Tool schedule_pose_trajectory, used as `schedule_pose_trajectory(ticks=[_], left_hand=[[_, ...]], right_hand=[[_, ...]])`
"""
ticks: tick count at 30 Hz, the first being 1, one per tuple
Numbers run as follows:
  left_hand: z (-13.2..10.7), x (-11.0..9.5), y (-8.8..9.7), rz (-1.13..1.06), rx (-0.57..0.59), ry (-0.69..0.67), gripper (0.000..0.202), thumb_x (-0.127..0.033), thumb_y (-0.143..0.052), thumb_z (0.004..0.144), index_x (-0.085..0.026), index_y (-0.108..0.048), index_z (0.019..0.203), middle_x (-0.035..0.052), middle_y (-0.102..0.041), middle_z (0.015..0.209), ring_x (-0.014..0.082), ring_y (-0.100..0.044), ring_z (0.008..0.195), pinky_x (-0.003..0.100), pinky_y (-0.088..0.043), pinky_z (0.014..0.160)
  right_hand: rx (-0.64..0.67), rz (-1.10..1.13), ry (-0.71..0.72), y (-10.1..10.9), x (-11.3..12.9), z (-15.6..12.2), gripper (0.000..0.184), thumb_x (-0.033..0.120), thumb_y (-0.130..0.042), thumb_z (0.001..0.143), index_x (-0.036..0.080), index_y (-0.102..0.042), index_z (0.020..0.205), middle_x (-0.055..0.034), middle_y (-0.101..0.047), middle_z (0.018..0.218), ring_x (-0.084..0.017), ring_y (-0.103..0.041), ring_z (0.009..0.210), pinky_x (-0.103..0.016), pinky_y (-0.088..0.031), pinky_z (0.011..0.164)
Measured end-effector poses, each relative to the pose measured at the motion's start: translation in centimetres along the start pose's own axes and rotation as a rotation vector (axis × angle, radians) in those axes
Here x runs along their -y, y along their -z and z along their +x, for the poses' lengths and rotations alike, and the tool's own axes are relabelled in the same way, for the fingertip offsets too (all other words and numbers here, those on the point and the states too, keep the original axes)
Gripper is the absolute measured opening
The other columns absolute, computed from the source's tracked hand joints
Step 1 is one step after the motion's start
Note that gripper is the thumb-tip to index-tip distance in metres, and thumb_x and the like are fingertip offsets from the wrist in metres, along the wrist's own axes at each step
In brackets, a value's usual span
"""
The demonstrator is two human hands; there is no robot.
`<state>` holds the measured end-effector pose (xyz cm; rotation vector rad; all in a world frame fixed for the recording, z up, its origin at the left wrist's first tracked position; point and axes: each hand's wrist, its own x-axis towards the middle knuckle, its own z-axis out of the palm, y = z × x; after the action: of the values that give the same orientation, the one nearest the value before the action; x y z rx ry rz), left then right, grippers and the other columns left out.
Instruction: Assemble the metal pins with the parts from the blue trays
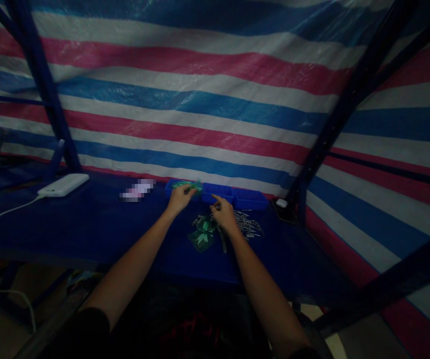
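My left hand [179,199] reaches over the left blue bin [168,189], its fingers pinched on a small green plastic bag [199,186]. Similar green bags lie inside that bin. My right hand [223,214] hovers in front of the middle blue bin [217,190]; its index finger and thumb are apart, and I see nothing between them. Below and between the hands lie green bags with small metal parts [201,239]. To the right of my right hand spreads a loose pile of thin metal pins [250,224]. A grey rod-like piece [222,240] lies beside my right wrist.
A third blue bin [251,200] stands at the right end of the row. On the blue table [132,229] are a white power bank [64,185] with a cable and a blurred-out pinkish item [138,190]. Blue metal posts and a striped sheet [185,119] enclose the table.
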<state>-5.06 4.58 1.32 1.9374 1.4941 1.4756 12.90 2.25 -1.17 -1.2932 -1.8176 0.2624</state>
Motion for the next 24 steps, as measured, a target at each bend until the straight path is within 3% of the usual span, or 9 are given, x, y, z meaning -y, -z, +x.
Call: schedule_pose_trajectory(ticks=[4,9,14,19,24], left_hand=[[3.1,3.0,1.5,0.051,-0.139,-0.011,0.025,-0.019,-0.051,0.075,-0.017,-0.061,0.098,0.0046,-0.066,0.091,0.0193,-0.06,0.085,0.029,-0.045,0.079],[5.0,5.5,2.4,0.15,-0.029,-0.063,0.027,-0.019,-0.049,0.077,-0.017,-0.059,0.101,0.0049,-0.065,0.096,0.0197,-0.06,0.088,0.031,-0.045,0.081],[4.8,4.9,2.6,0.488,0.193,-0.214,0.029,-0.021,-0.046,0.08,-0.022,-0.058,0.107,0.0061,-0.064,0.105,0.0226,-0.057,0.099,0.033,-0.043,0.085],[5.2,3.7,2.3,0.686,0.307,-0.144,0.033,-0.024,-0.047,0.08,-0.026,-0.057,0.111,0.0049,-0.065,0.107,0.023,-0.059,0.099,0.03,-0.043,0.082],[5.7,4.2,1.5,0.642,0.302,-0.092,0.03,-0.027,-0.048,0.08,-0.022,-0.059,0.108,0.0063,-0.067,0.104,0.022,-0.06,0.096,0.028,-0.043,0.081]], right_hand=[[-0.017,0.023,-0.005,0.0,0.0,0.0,0.042,0.021,-0.055,0.074,0.018,-0.057,0.115,-0.002,-0.057,0.079,-0.014,-0.052,0.068,-0.029,-0.046,0.072],[-0.001,0.006,0.003,-0.1,0.2,0.0,0.037,0.025,-0.054,0.076,0.018,-0.058,0.113,-0.002,-0.059,0.077,-0.015,-0.054,0.074,-0.03,-0.044,0.077],[0.021,-0.019,0.001,0.2,0.7,-0.1,0.034,0.027,-0.053,0.078,0.018,-0.06,0.109,-0.0028,-0.06,0.079,-0.015,-0.054,0.076,-0.03,-0.043,0.078],[0.124,-0.046,-0.049,0.8,1.5,-0.4,0.03,0.029,-0.052,0.08,0.017,-0.062,0.105,-0.0042,-0.064,0.081,-0.015,-0.057,0.074,-0.028,-0.043,0.075],[0.315,-0.109,-0.046,0.5,1.7,-0.6,0.032,0.035,-0.053,0.079,0.018,-0.063,0.105,-0.0049,-0.067,0.083,-0.015,-0.059,0.073,-0.026,-0.043,0.07]])
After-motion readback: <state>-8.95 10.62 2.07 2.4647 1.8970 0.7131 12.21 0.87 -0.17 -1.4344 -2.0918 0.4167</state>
